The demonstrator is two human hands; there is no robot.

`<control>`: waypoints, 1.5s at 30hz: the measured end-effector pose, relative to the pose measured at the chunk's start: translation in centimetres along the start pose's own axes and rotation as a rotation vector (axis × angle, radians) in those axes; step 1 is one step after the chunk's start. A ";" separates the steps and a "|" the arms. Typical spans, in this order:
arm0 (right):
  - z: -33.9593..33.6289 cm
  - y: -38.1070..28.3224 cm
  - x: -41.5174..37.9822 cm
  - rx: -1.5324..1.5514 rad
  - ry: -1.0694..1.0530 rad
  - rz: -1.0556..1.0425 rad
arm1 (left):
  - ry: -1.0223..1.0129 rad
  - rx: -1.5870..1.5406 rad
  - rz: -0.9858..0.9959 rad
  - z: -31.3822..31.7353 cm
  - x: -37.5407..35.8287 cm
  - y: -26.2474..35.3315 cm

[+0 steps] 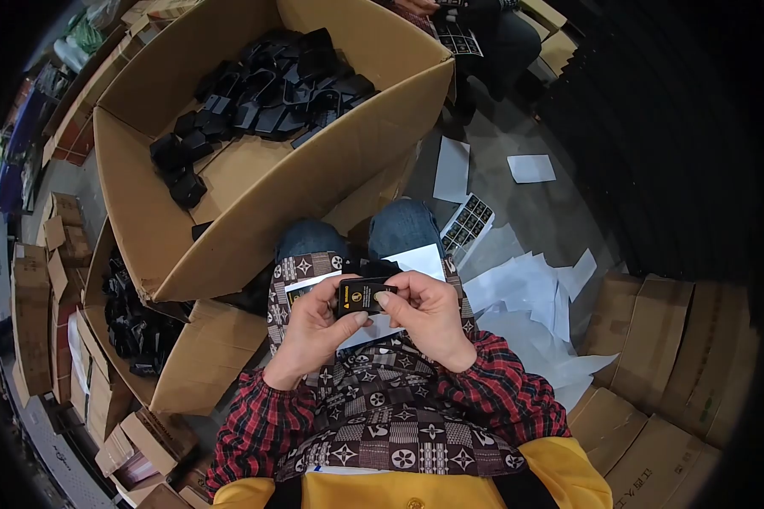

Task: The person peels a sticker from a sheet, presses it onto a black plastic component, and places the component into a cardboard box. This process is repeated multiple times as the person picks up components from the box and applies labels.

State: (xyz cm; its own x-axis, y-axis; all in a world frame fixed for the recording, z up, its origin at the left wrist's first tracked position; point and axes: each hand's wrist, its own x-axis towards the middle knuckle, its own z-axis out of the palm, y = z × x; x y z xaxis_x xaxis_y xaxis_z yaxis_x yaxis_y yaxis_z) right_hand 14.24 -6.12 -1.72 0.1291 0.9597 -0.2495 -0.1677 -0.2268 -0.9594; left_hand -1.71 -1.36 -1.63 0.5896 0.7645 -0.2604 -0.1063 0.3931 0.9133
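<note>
My left hand (pixel 312 329) and right hand (pixel 433 316) both grip one small black piece (pixel 362 297) at the centre of the frame, its printed face towards me. I'd judge it light, stiff, rather slippery and fairly sturdy, best held by its two short ends. Farther out, two cartons (pixel 339 146), upper left and centre left, hold black parts (pixel 280 93) too heaped to count.

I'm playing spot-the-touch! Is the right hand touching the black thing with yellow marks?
Touching. In the head view, the right hand holds one end of the black thing, its thumb lying over the printed face.
</note>
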 end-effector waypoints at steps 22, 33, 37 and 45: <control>0.8 0.9 0.5 -0.555 0.075 -0.219 | 0.184 0.213 0.168 0.8 -0.8 -2.3; 1.4 1.5 1.3 0.306 -0.262 0.093 | 0.365 0.306 0.186 -1.1 -5.7 1.0; -4.5 -2.0 5.7 0.289 0.176 -0.092 | 0.992 0.224 0.576 -9.0 -12.7 8.9; -4.5 -7.0 13.8 -0.124 0.449 -0.392 | 1.246 1.157 0.291 -38.7 -17.3 5.4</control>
State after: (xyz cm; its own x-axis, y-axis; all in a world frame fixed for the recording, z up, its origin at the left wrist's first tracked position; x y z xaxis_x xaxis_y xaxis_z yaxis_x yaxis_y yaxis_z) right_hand 21.58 8.00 0.98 0.5622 0.8182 0.1202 0.0873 0.0858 -0.9925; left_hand -43.50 7.30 -4.32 -0.3289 0.8623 0.3851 0.8268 0.0659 0.5586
